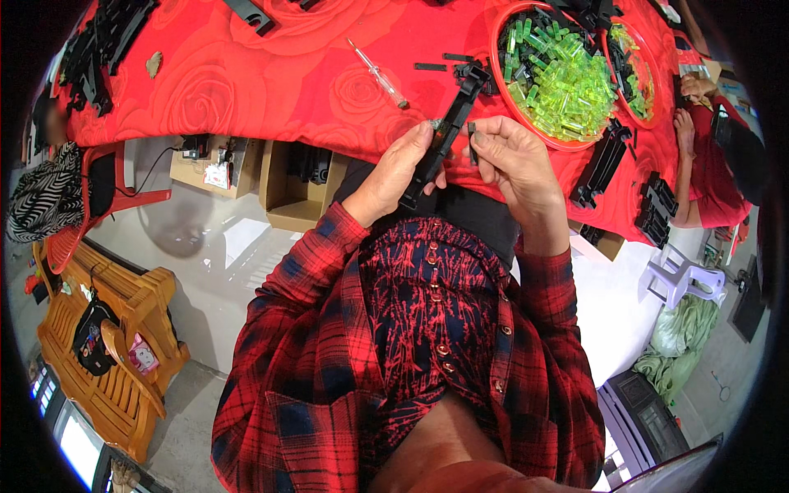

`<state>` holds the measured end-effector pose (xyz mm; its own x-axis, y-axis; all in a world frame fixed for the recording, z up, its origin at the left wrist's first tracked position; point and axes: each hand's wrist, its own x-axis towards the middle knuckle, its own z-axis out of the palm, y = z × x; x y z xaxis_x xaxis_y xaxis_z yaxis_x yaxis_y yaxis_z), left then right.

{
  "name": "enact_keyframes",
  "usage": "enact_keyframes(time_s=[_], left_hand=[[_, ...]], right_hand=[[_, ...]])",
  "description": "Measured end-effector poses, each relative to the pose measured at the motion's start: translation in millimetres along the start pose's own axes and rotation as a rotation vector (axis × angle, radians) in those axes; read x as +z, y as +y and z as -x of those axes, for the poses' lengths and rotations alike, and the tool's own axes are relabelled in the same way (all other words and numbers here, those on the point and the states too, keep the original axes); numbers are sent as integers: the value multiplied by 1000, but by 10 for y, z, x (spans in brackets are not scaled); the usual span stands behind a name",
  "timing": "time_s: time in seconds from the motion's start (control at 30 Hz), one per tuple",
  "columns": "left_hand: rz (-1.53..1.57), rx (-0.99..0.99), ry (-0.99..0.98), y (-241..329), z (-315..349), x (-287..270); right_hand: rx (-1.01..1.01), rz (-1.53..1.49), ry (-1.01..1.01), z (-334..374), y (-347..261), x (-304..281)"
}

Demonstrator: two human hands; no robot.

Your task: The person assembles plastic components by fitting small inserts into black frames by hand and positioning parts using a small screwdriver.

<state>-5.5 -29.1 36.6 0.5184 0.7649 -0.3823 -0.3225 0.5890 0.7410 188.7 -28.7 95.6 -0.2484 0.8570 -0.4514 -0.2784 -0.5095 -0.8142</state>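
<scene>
My left hand [390,174] is closed around a long black plastic bar [448,127], which looks like a spirit level body. It is held tilted at the table's near edge, its upper end pointing away and to the right. Just right of it, my right hand [519,164] pinches a small dark piece [472,145] between thumb and fingers, apart from the bar. Beyond my hands, a clear-handled screwdriver [380,78] lies on the red cloth [205,90]. Small black strips [457,57] lie near the bar's far end.
A red bowl [499,72] of yellow-green vials stands at the right, with a second red container [649,115] beside it. Black bars lie piled at far left [99,49] and right [604,164]. Another person's hand [684,131] shows at right. Cardboard boxes [292,215] sit below the table.
</scene>
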Motion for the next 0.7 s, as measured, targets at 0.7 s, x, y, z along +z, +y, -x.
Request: enact_keyframes(time_s=[0.7], left_hand=[[-4, -26, -10, -9, 3, -68]], right_hand=[[-96, 334, 65, 62, -123, 186]])
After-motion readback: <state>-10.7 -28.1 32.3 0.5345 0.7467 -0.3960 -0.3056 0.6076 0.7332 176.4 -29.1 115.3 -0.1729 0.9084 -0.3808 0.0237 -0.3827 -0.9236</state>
